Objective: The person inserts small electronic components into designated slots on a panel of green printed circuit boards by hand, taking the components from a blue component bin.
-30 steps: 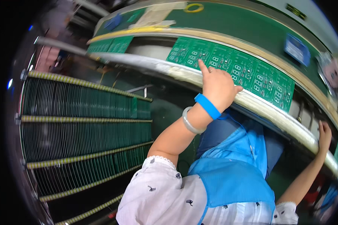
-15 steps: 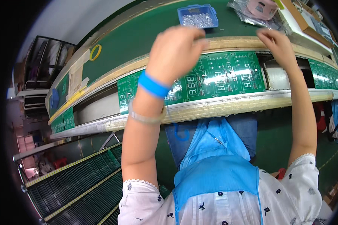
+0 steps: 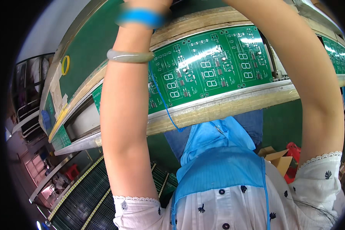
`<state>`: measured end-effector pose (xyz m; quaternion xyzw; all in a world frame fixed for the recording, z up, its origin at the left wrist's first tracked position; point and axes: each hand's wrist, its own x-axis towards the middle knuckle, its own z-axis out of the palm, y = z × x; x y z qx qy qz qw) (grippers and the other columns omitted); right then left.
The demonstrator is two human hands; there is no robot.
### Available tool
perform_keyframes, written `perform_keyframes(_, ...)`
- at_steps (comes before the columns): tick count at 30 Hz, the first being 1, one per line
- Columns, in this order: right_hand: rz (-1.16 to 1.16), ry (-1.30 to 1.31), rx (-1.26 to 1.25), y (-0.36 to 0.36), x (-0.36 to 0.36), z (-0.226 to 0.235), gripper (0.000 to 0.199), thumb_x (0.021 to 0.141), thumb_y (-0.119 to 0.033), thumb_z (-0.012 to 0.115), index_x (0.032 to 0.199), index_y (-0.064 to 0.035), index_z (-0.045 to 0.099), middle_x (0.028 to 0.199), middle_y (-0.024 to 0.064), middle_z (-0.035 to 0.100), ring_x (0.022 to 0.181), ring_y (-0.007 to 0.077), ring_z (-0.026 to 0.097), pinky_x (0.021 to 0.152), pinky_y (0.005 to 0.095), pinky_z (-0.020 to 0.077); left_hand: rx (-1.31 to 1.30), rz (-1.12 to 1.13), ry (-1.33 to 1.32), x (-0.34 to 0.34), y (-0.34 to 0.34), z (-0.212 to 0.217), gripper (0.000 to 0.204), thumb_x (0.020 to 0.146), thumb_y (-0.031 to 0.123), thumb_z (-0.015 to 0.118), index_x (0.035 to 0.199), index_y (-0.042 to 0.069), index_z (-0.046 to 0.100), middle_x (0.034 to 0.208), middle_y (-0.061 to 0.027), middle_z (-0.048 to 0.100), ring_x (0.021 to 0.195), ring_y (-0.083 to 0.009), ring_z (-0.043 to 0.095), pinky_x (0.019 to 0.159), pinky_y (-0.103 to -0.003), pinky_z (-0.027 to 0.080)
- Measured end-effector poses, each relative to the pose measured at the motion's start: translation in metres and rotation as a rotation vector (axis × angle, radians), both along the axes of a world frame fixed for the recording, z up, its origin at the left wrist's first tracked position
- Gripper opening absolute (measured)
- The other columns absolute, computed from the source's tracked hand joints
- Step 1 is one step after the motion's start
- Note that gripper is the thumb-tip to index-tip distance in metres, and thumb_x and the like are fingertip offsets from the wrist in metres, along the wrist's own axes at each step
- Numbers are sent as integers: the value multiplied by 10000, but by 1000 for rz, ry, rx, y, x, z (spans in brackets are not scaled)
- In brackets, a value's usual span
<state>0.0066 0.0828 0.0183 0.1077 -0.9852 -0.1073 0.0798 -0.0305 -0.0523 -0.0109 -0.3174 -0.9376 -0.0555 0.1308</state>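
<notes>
My left arm reaches to the top edge, where only a blurred part of my left hand [image 3: 149, 3] shows; its fingers are cut off. A blue wrist strap [image 3: 143, 17] with a thin blue cord [image 3: 165, 103] and a pale bangle [image 3: 129, 56] are on this arm. My right forearm [image 3: 280, 34] leans inward past the top edge, leaving the right hand out of sight. Between the arms lies a green circuit board panel [image 3: 197, 65] with white digit outlines and small components, seated on the rail track. Neither arm visibly touches it.
A wooden strip [image 3: 203, 21] and a front rail [image 3: 226, 99] border the track. At left are a yellow ring [image 3: 65, 65] and a blue block [image 3: 46, 119]. Racks of boards [image 3: 84, 199] stand lower left. A cardboard box [image 3: 280, 161] and red stool [image 3: 294, 151] sit low right.
Both arms have stretched farther forward, carrying my right hand out of view and my left hand mostly out. The view has tilted nearer the boards; the blue tray of small clear parts has left it.
</notes>
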Motion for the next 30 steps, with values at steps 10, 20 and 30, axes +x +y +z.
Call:
perform_keyframes(10, -36, 63, 12, 13, 0, -13, 241, 881, -219, 674, 1048, -90, 790, 1140, 103, 743, 1158, 286, 606, 942, 506, 426, 112, -167, 55, 5, 0, -6, 168, 873, 141, 621, 883, 74, 775, 925, -202, 711, 941, -406, 657, 811, -543, 498)
perform_keyframes(20, -31, -94, -73, -5, 6, -11, 329, 932, -377, 667, 1193, -215, 785, 1265, 21, 733, 1354, 315, 512, 1136, 634, 239, 324, -120, -54, 6, -29, 0, 154, 922, 199, 723, 1017, 81, 745, 964, -135, 760, 893, -322, 717, 785, -410, 557)
perform_keyframes(30, -145, -40, -129, -16, -2, -19, 253, 924, -272, 677, 1121, -180, 805, 1176, 33, 755, 1318, 294, 507, 1109, 613, 252, 715, -92, -305, 55, -42, 20, 201, 962, 144, 734, 1077, -17, 769, 952, -79, 764, 873, -109, 666, 813, -264, 524)
